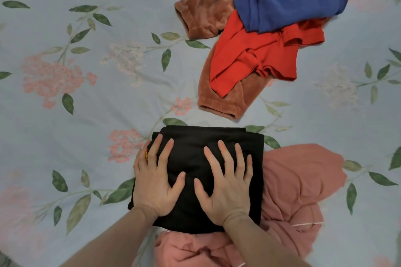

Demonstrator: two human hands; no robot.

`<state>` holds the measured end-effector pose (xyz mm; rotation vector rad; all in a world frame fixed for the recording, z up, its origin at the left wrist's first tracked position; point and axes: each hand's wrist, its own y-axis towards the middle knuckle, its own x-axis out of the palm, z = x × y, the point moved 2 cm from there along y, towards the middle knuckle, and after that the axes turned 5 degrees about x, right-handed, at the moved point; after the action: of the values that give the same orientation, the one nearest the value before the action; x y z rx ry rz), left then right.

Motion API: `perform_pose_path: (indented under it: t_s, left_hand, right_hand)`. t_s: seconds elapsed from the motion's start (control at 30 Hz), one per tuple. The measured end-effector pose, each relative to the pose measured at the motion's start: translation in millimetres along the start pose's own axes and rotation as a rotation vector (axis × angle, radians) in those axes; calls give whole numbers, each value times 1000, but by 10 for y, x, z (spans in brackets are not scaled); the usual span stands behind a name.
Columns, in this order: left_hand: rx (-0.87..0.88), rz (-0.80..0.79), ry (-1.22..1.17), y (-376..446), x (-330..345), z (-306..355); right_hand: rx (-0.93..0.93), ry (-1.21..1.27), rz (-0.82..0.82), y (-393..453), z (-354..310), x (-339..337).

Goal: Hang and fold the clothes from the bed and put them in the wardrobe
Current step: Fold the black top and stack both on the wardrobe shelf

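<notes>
Black folded garment (208, 143) lies at the bed's (86, 115) near edge; your left hand (157, 178) and right hand (227, 182) press it, fingers flat, gripping nothing. Folding looks finished; next, lift it whole without unfolding.

A bed (86, 104) covered in a pale blue sheet printed with pink flowers and green leaves carries the clothes. A folded black garment (208, 151) lies on it. Just right of and below that garment, touching it, sits crumpled pink cloth (299, 182). Above it lies a brown velvety garment (204, 13).
</notes>
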<state>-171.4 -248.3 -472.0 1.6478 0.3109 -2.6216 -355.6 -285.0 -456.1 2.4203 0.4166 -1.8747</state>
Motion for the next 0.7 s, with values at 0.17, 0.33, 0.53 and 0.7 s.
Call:
perform_pose_path:
  t_s: [0.17, 0.33, 0.53, 0.7]
  left_hand:
    - [-3, 14, -22, -25, -14, 10]
    - [-47, 83, -154, -70, -197, 128]
    - [-397, -26, -701, -254, -617, 153]
    - [-453, -145, -819, -485, -848, 417]
  right_hand:
    - [1, 46, 32, -59, 0, -22]
    - [2, 253, 110, -69, -8, -204]
    - [488, 714, 73, -322, 530, -553]
    - [613, 905, -270, -456, 662, -806]
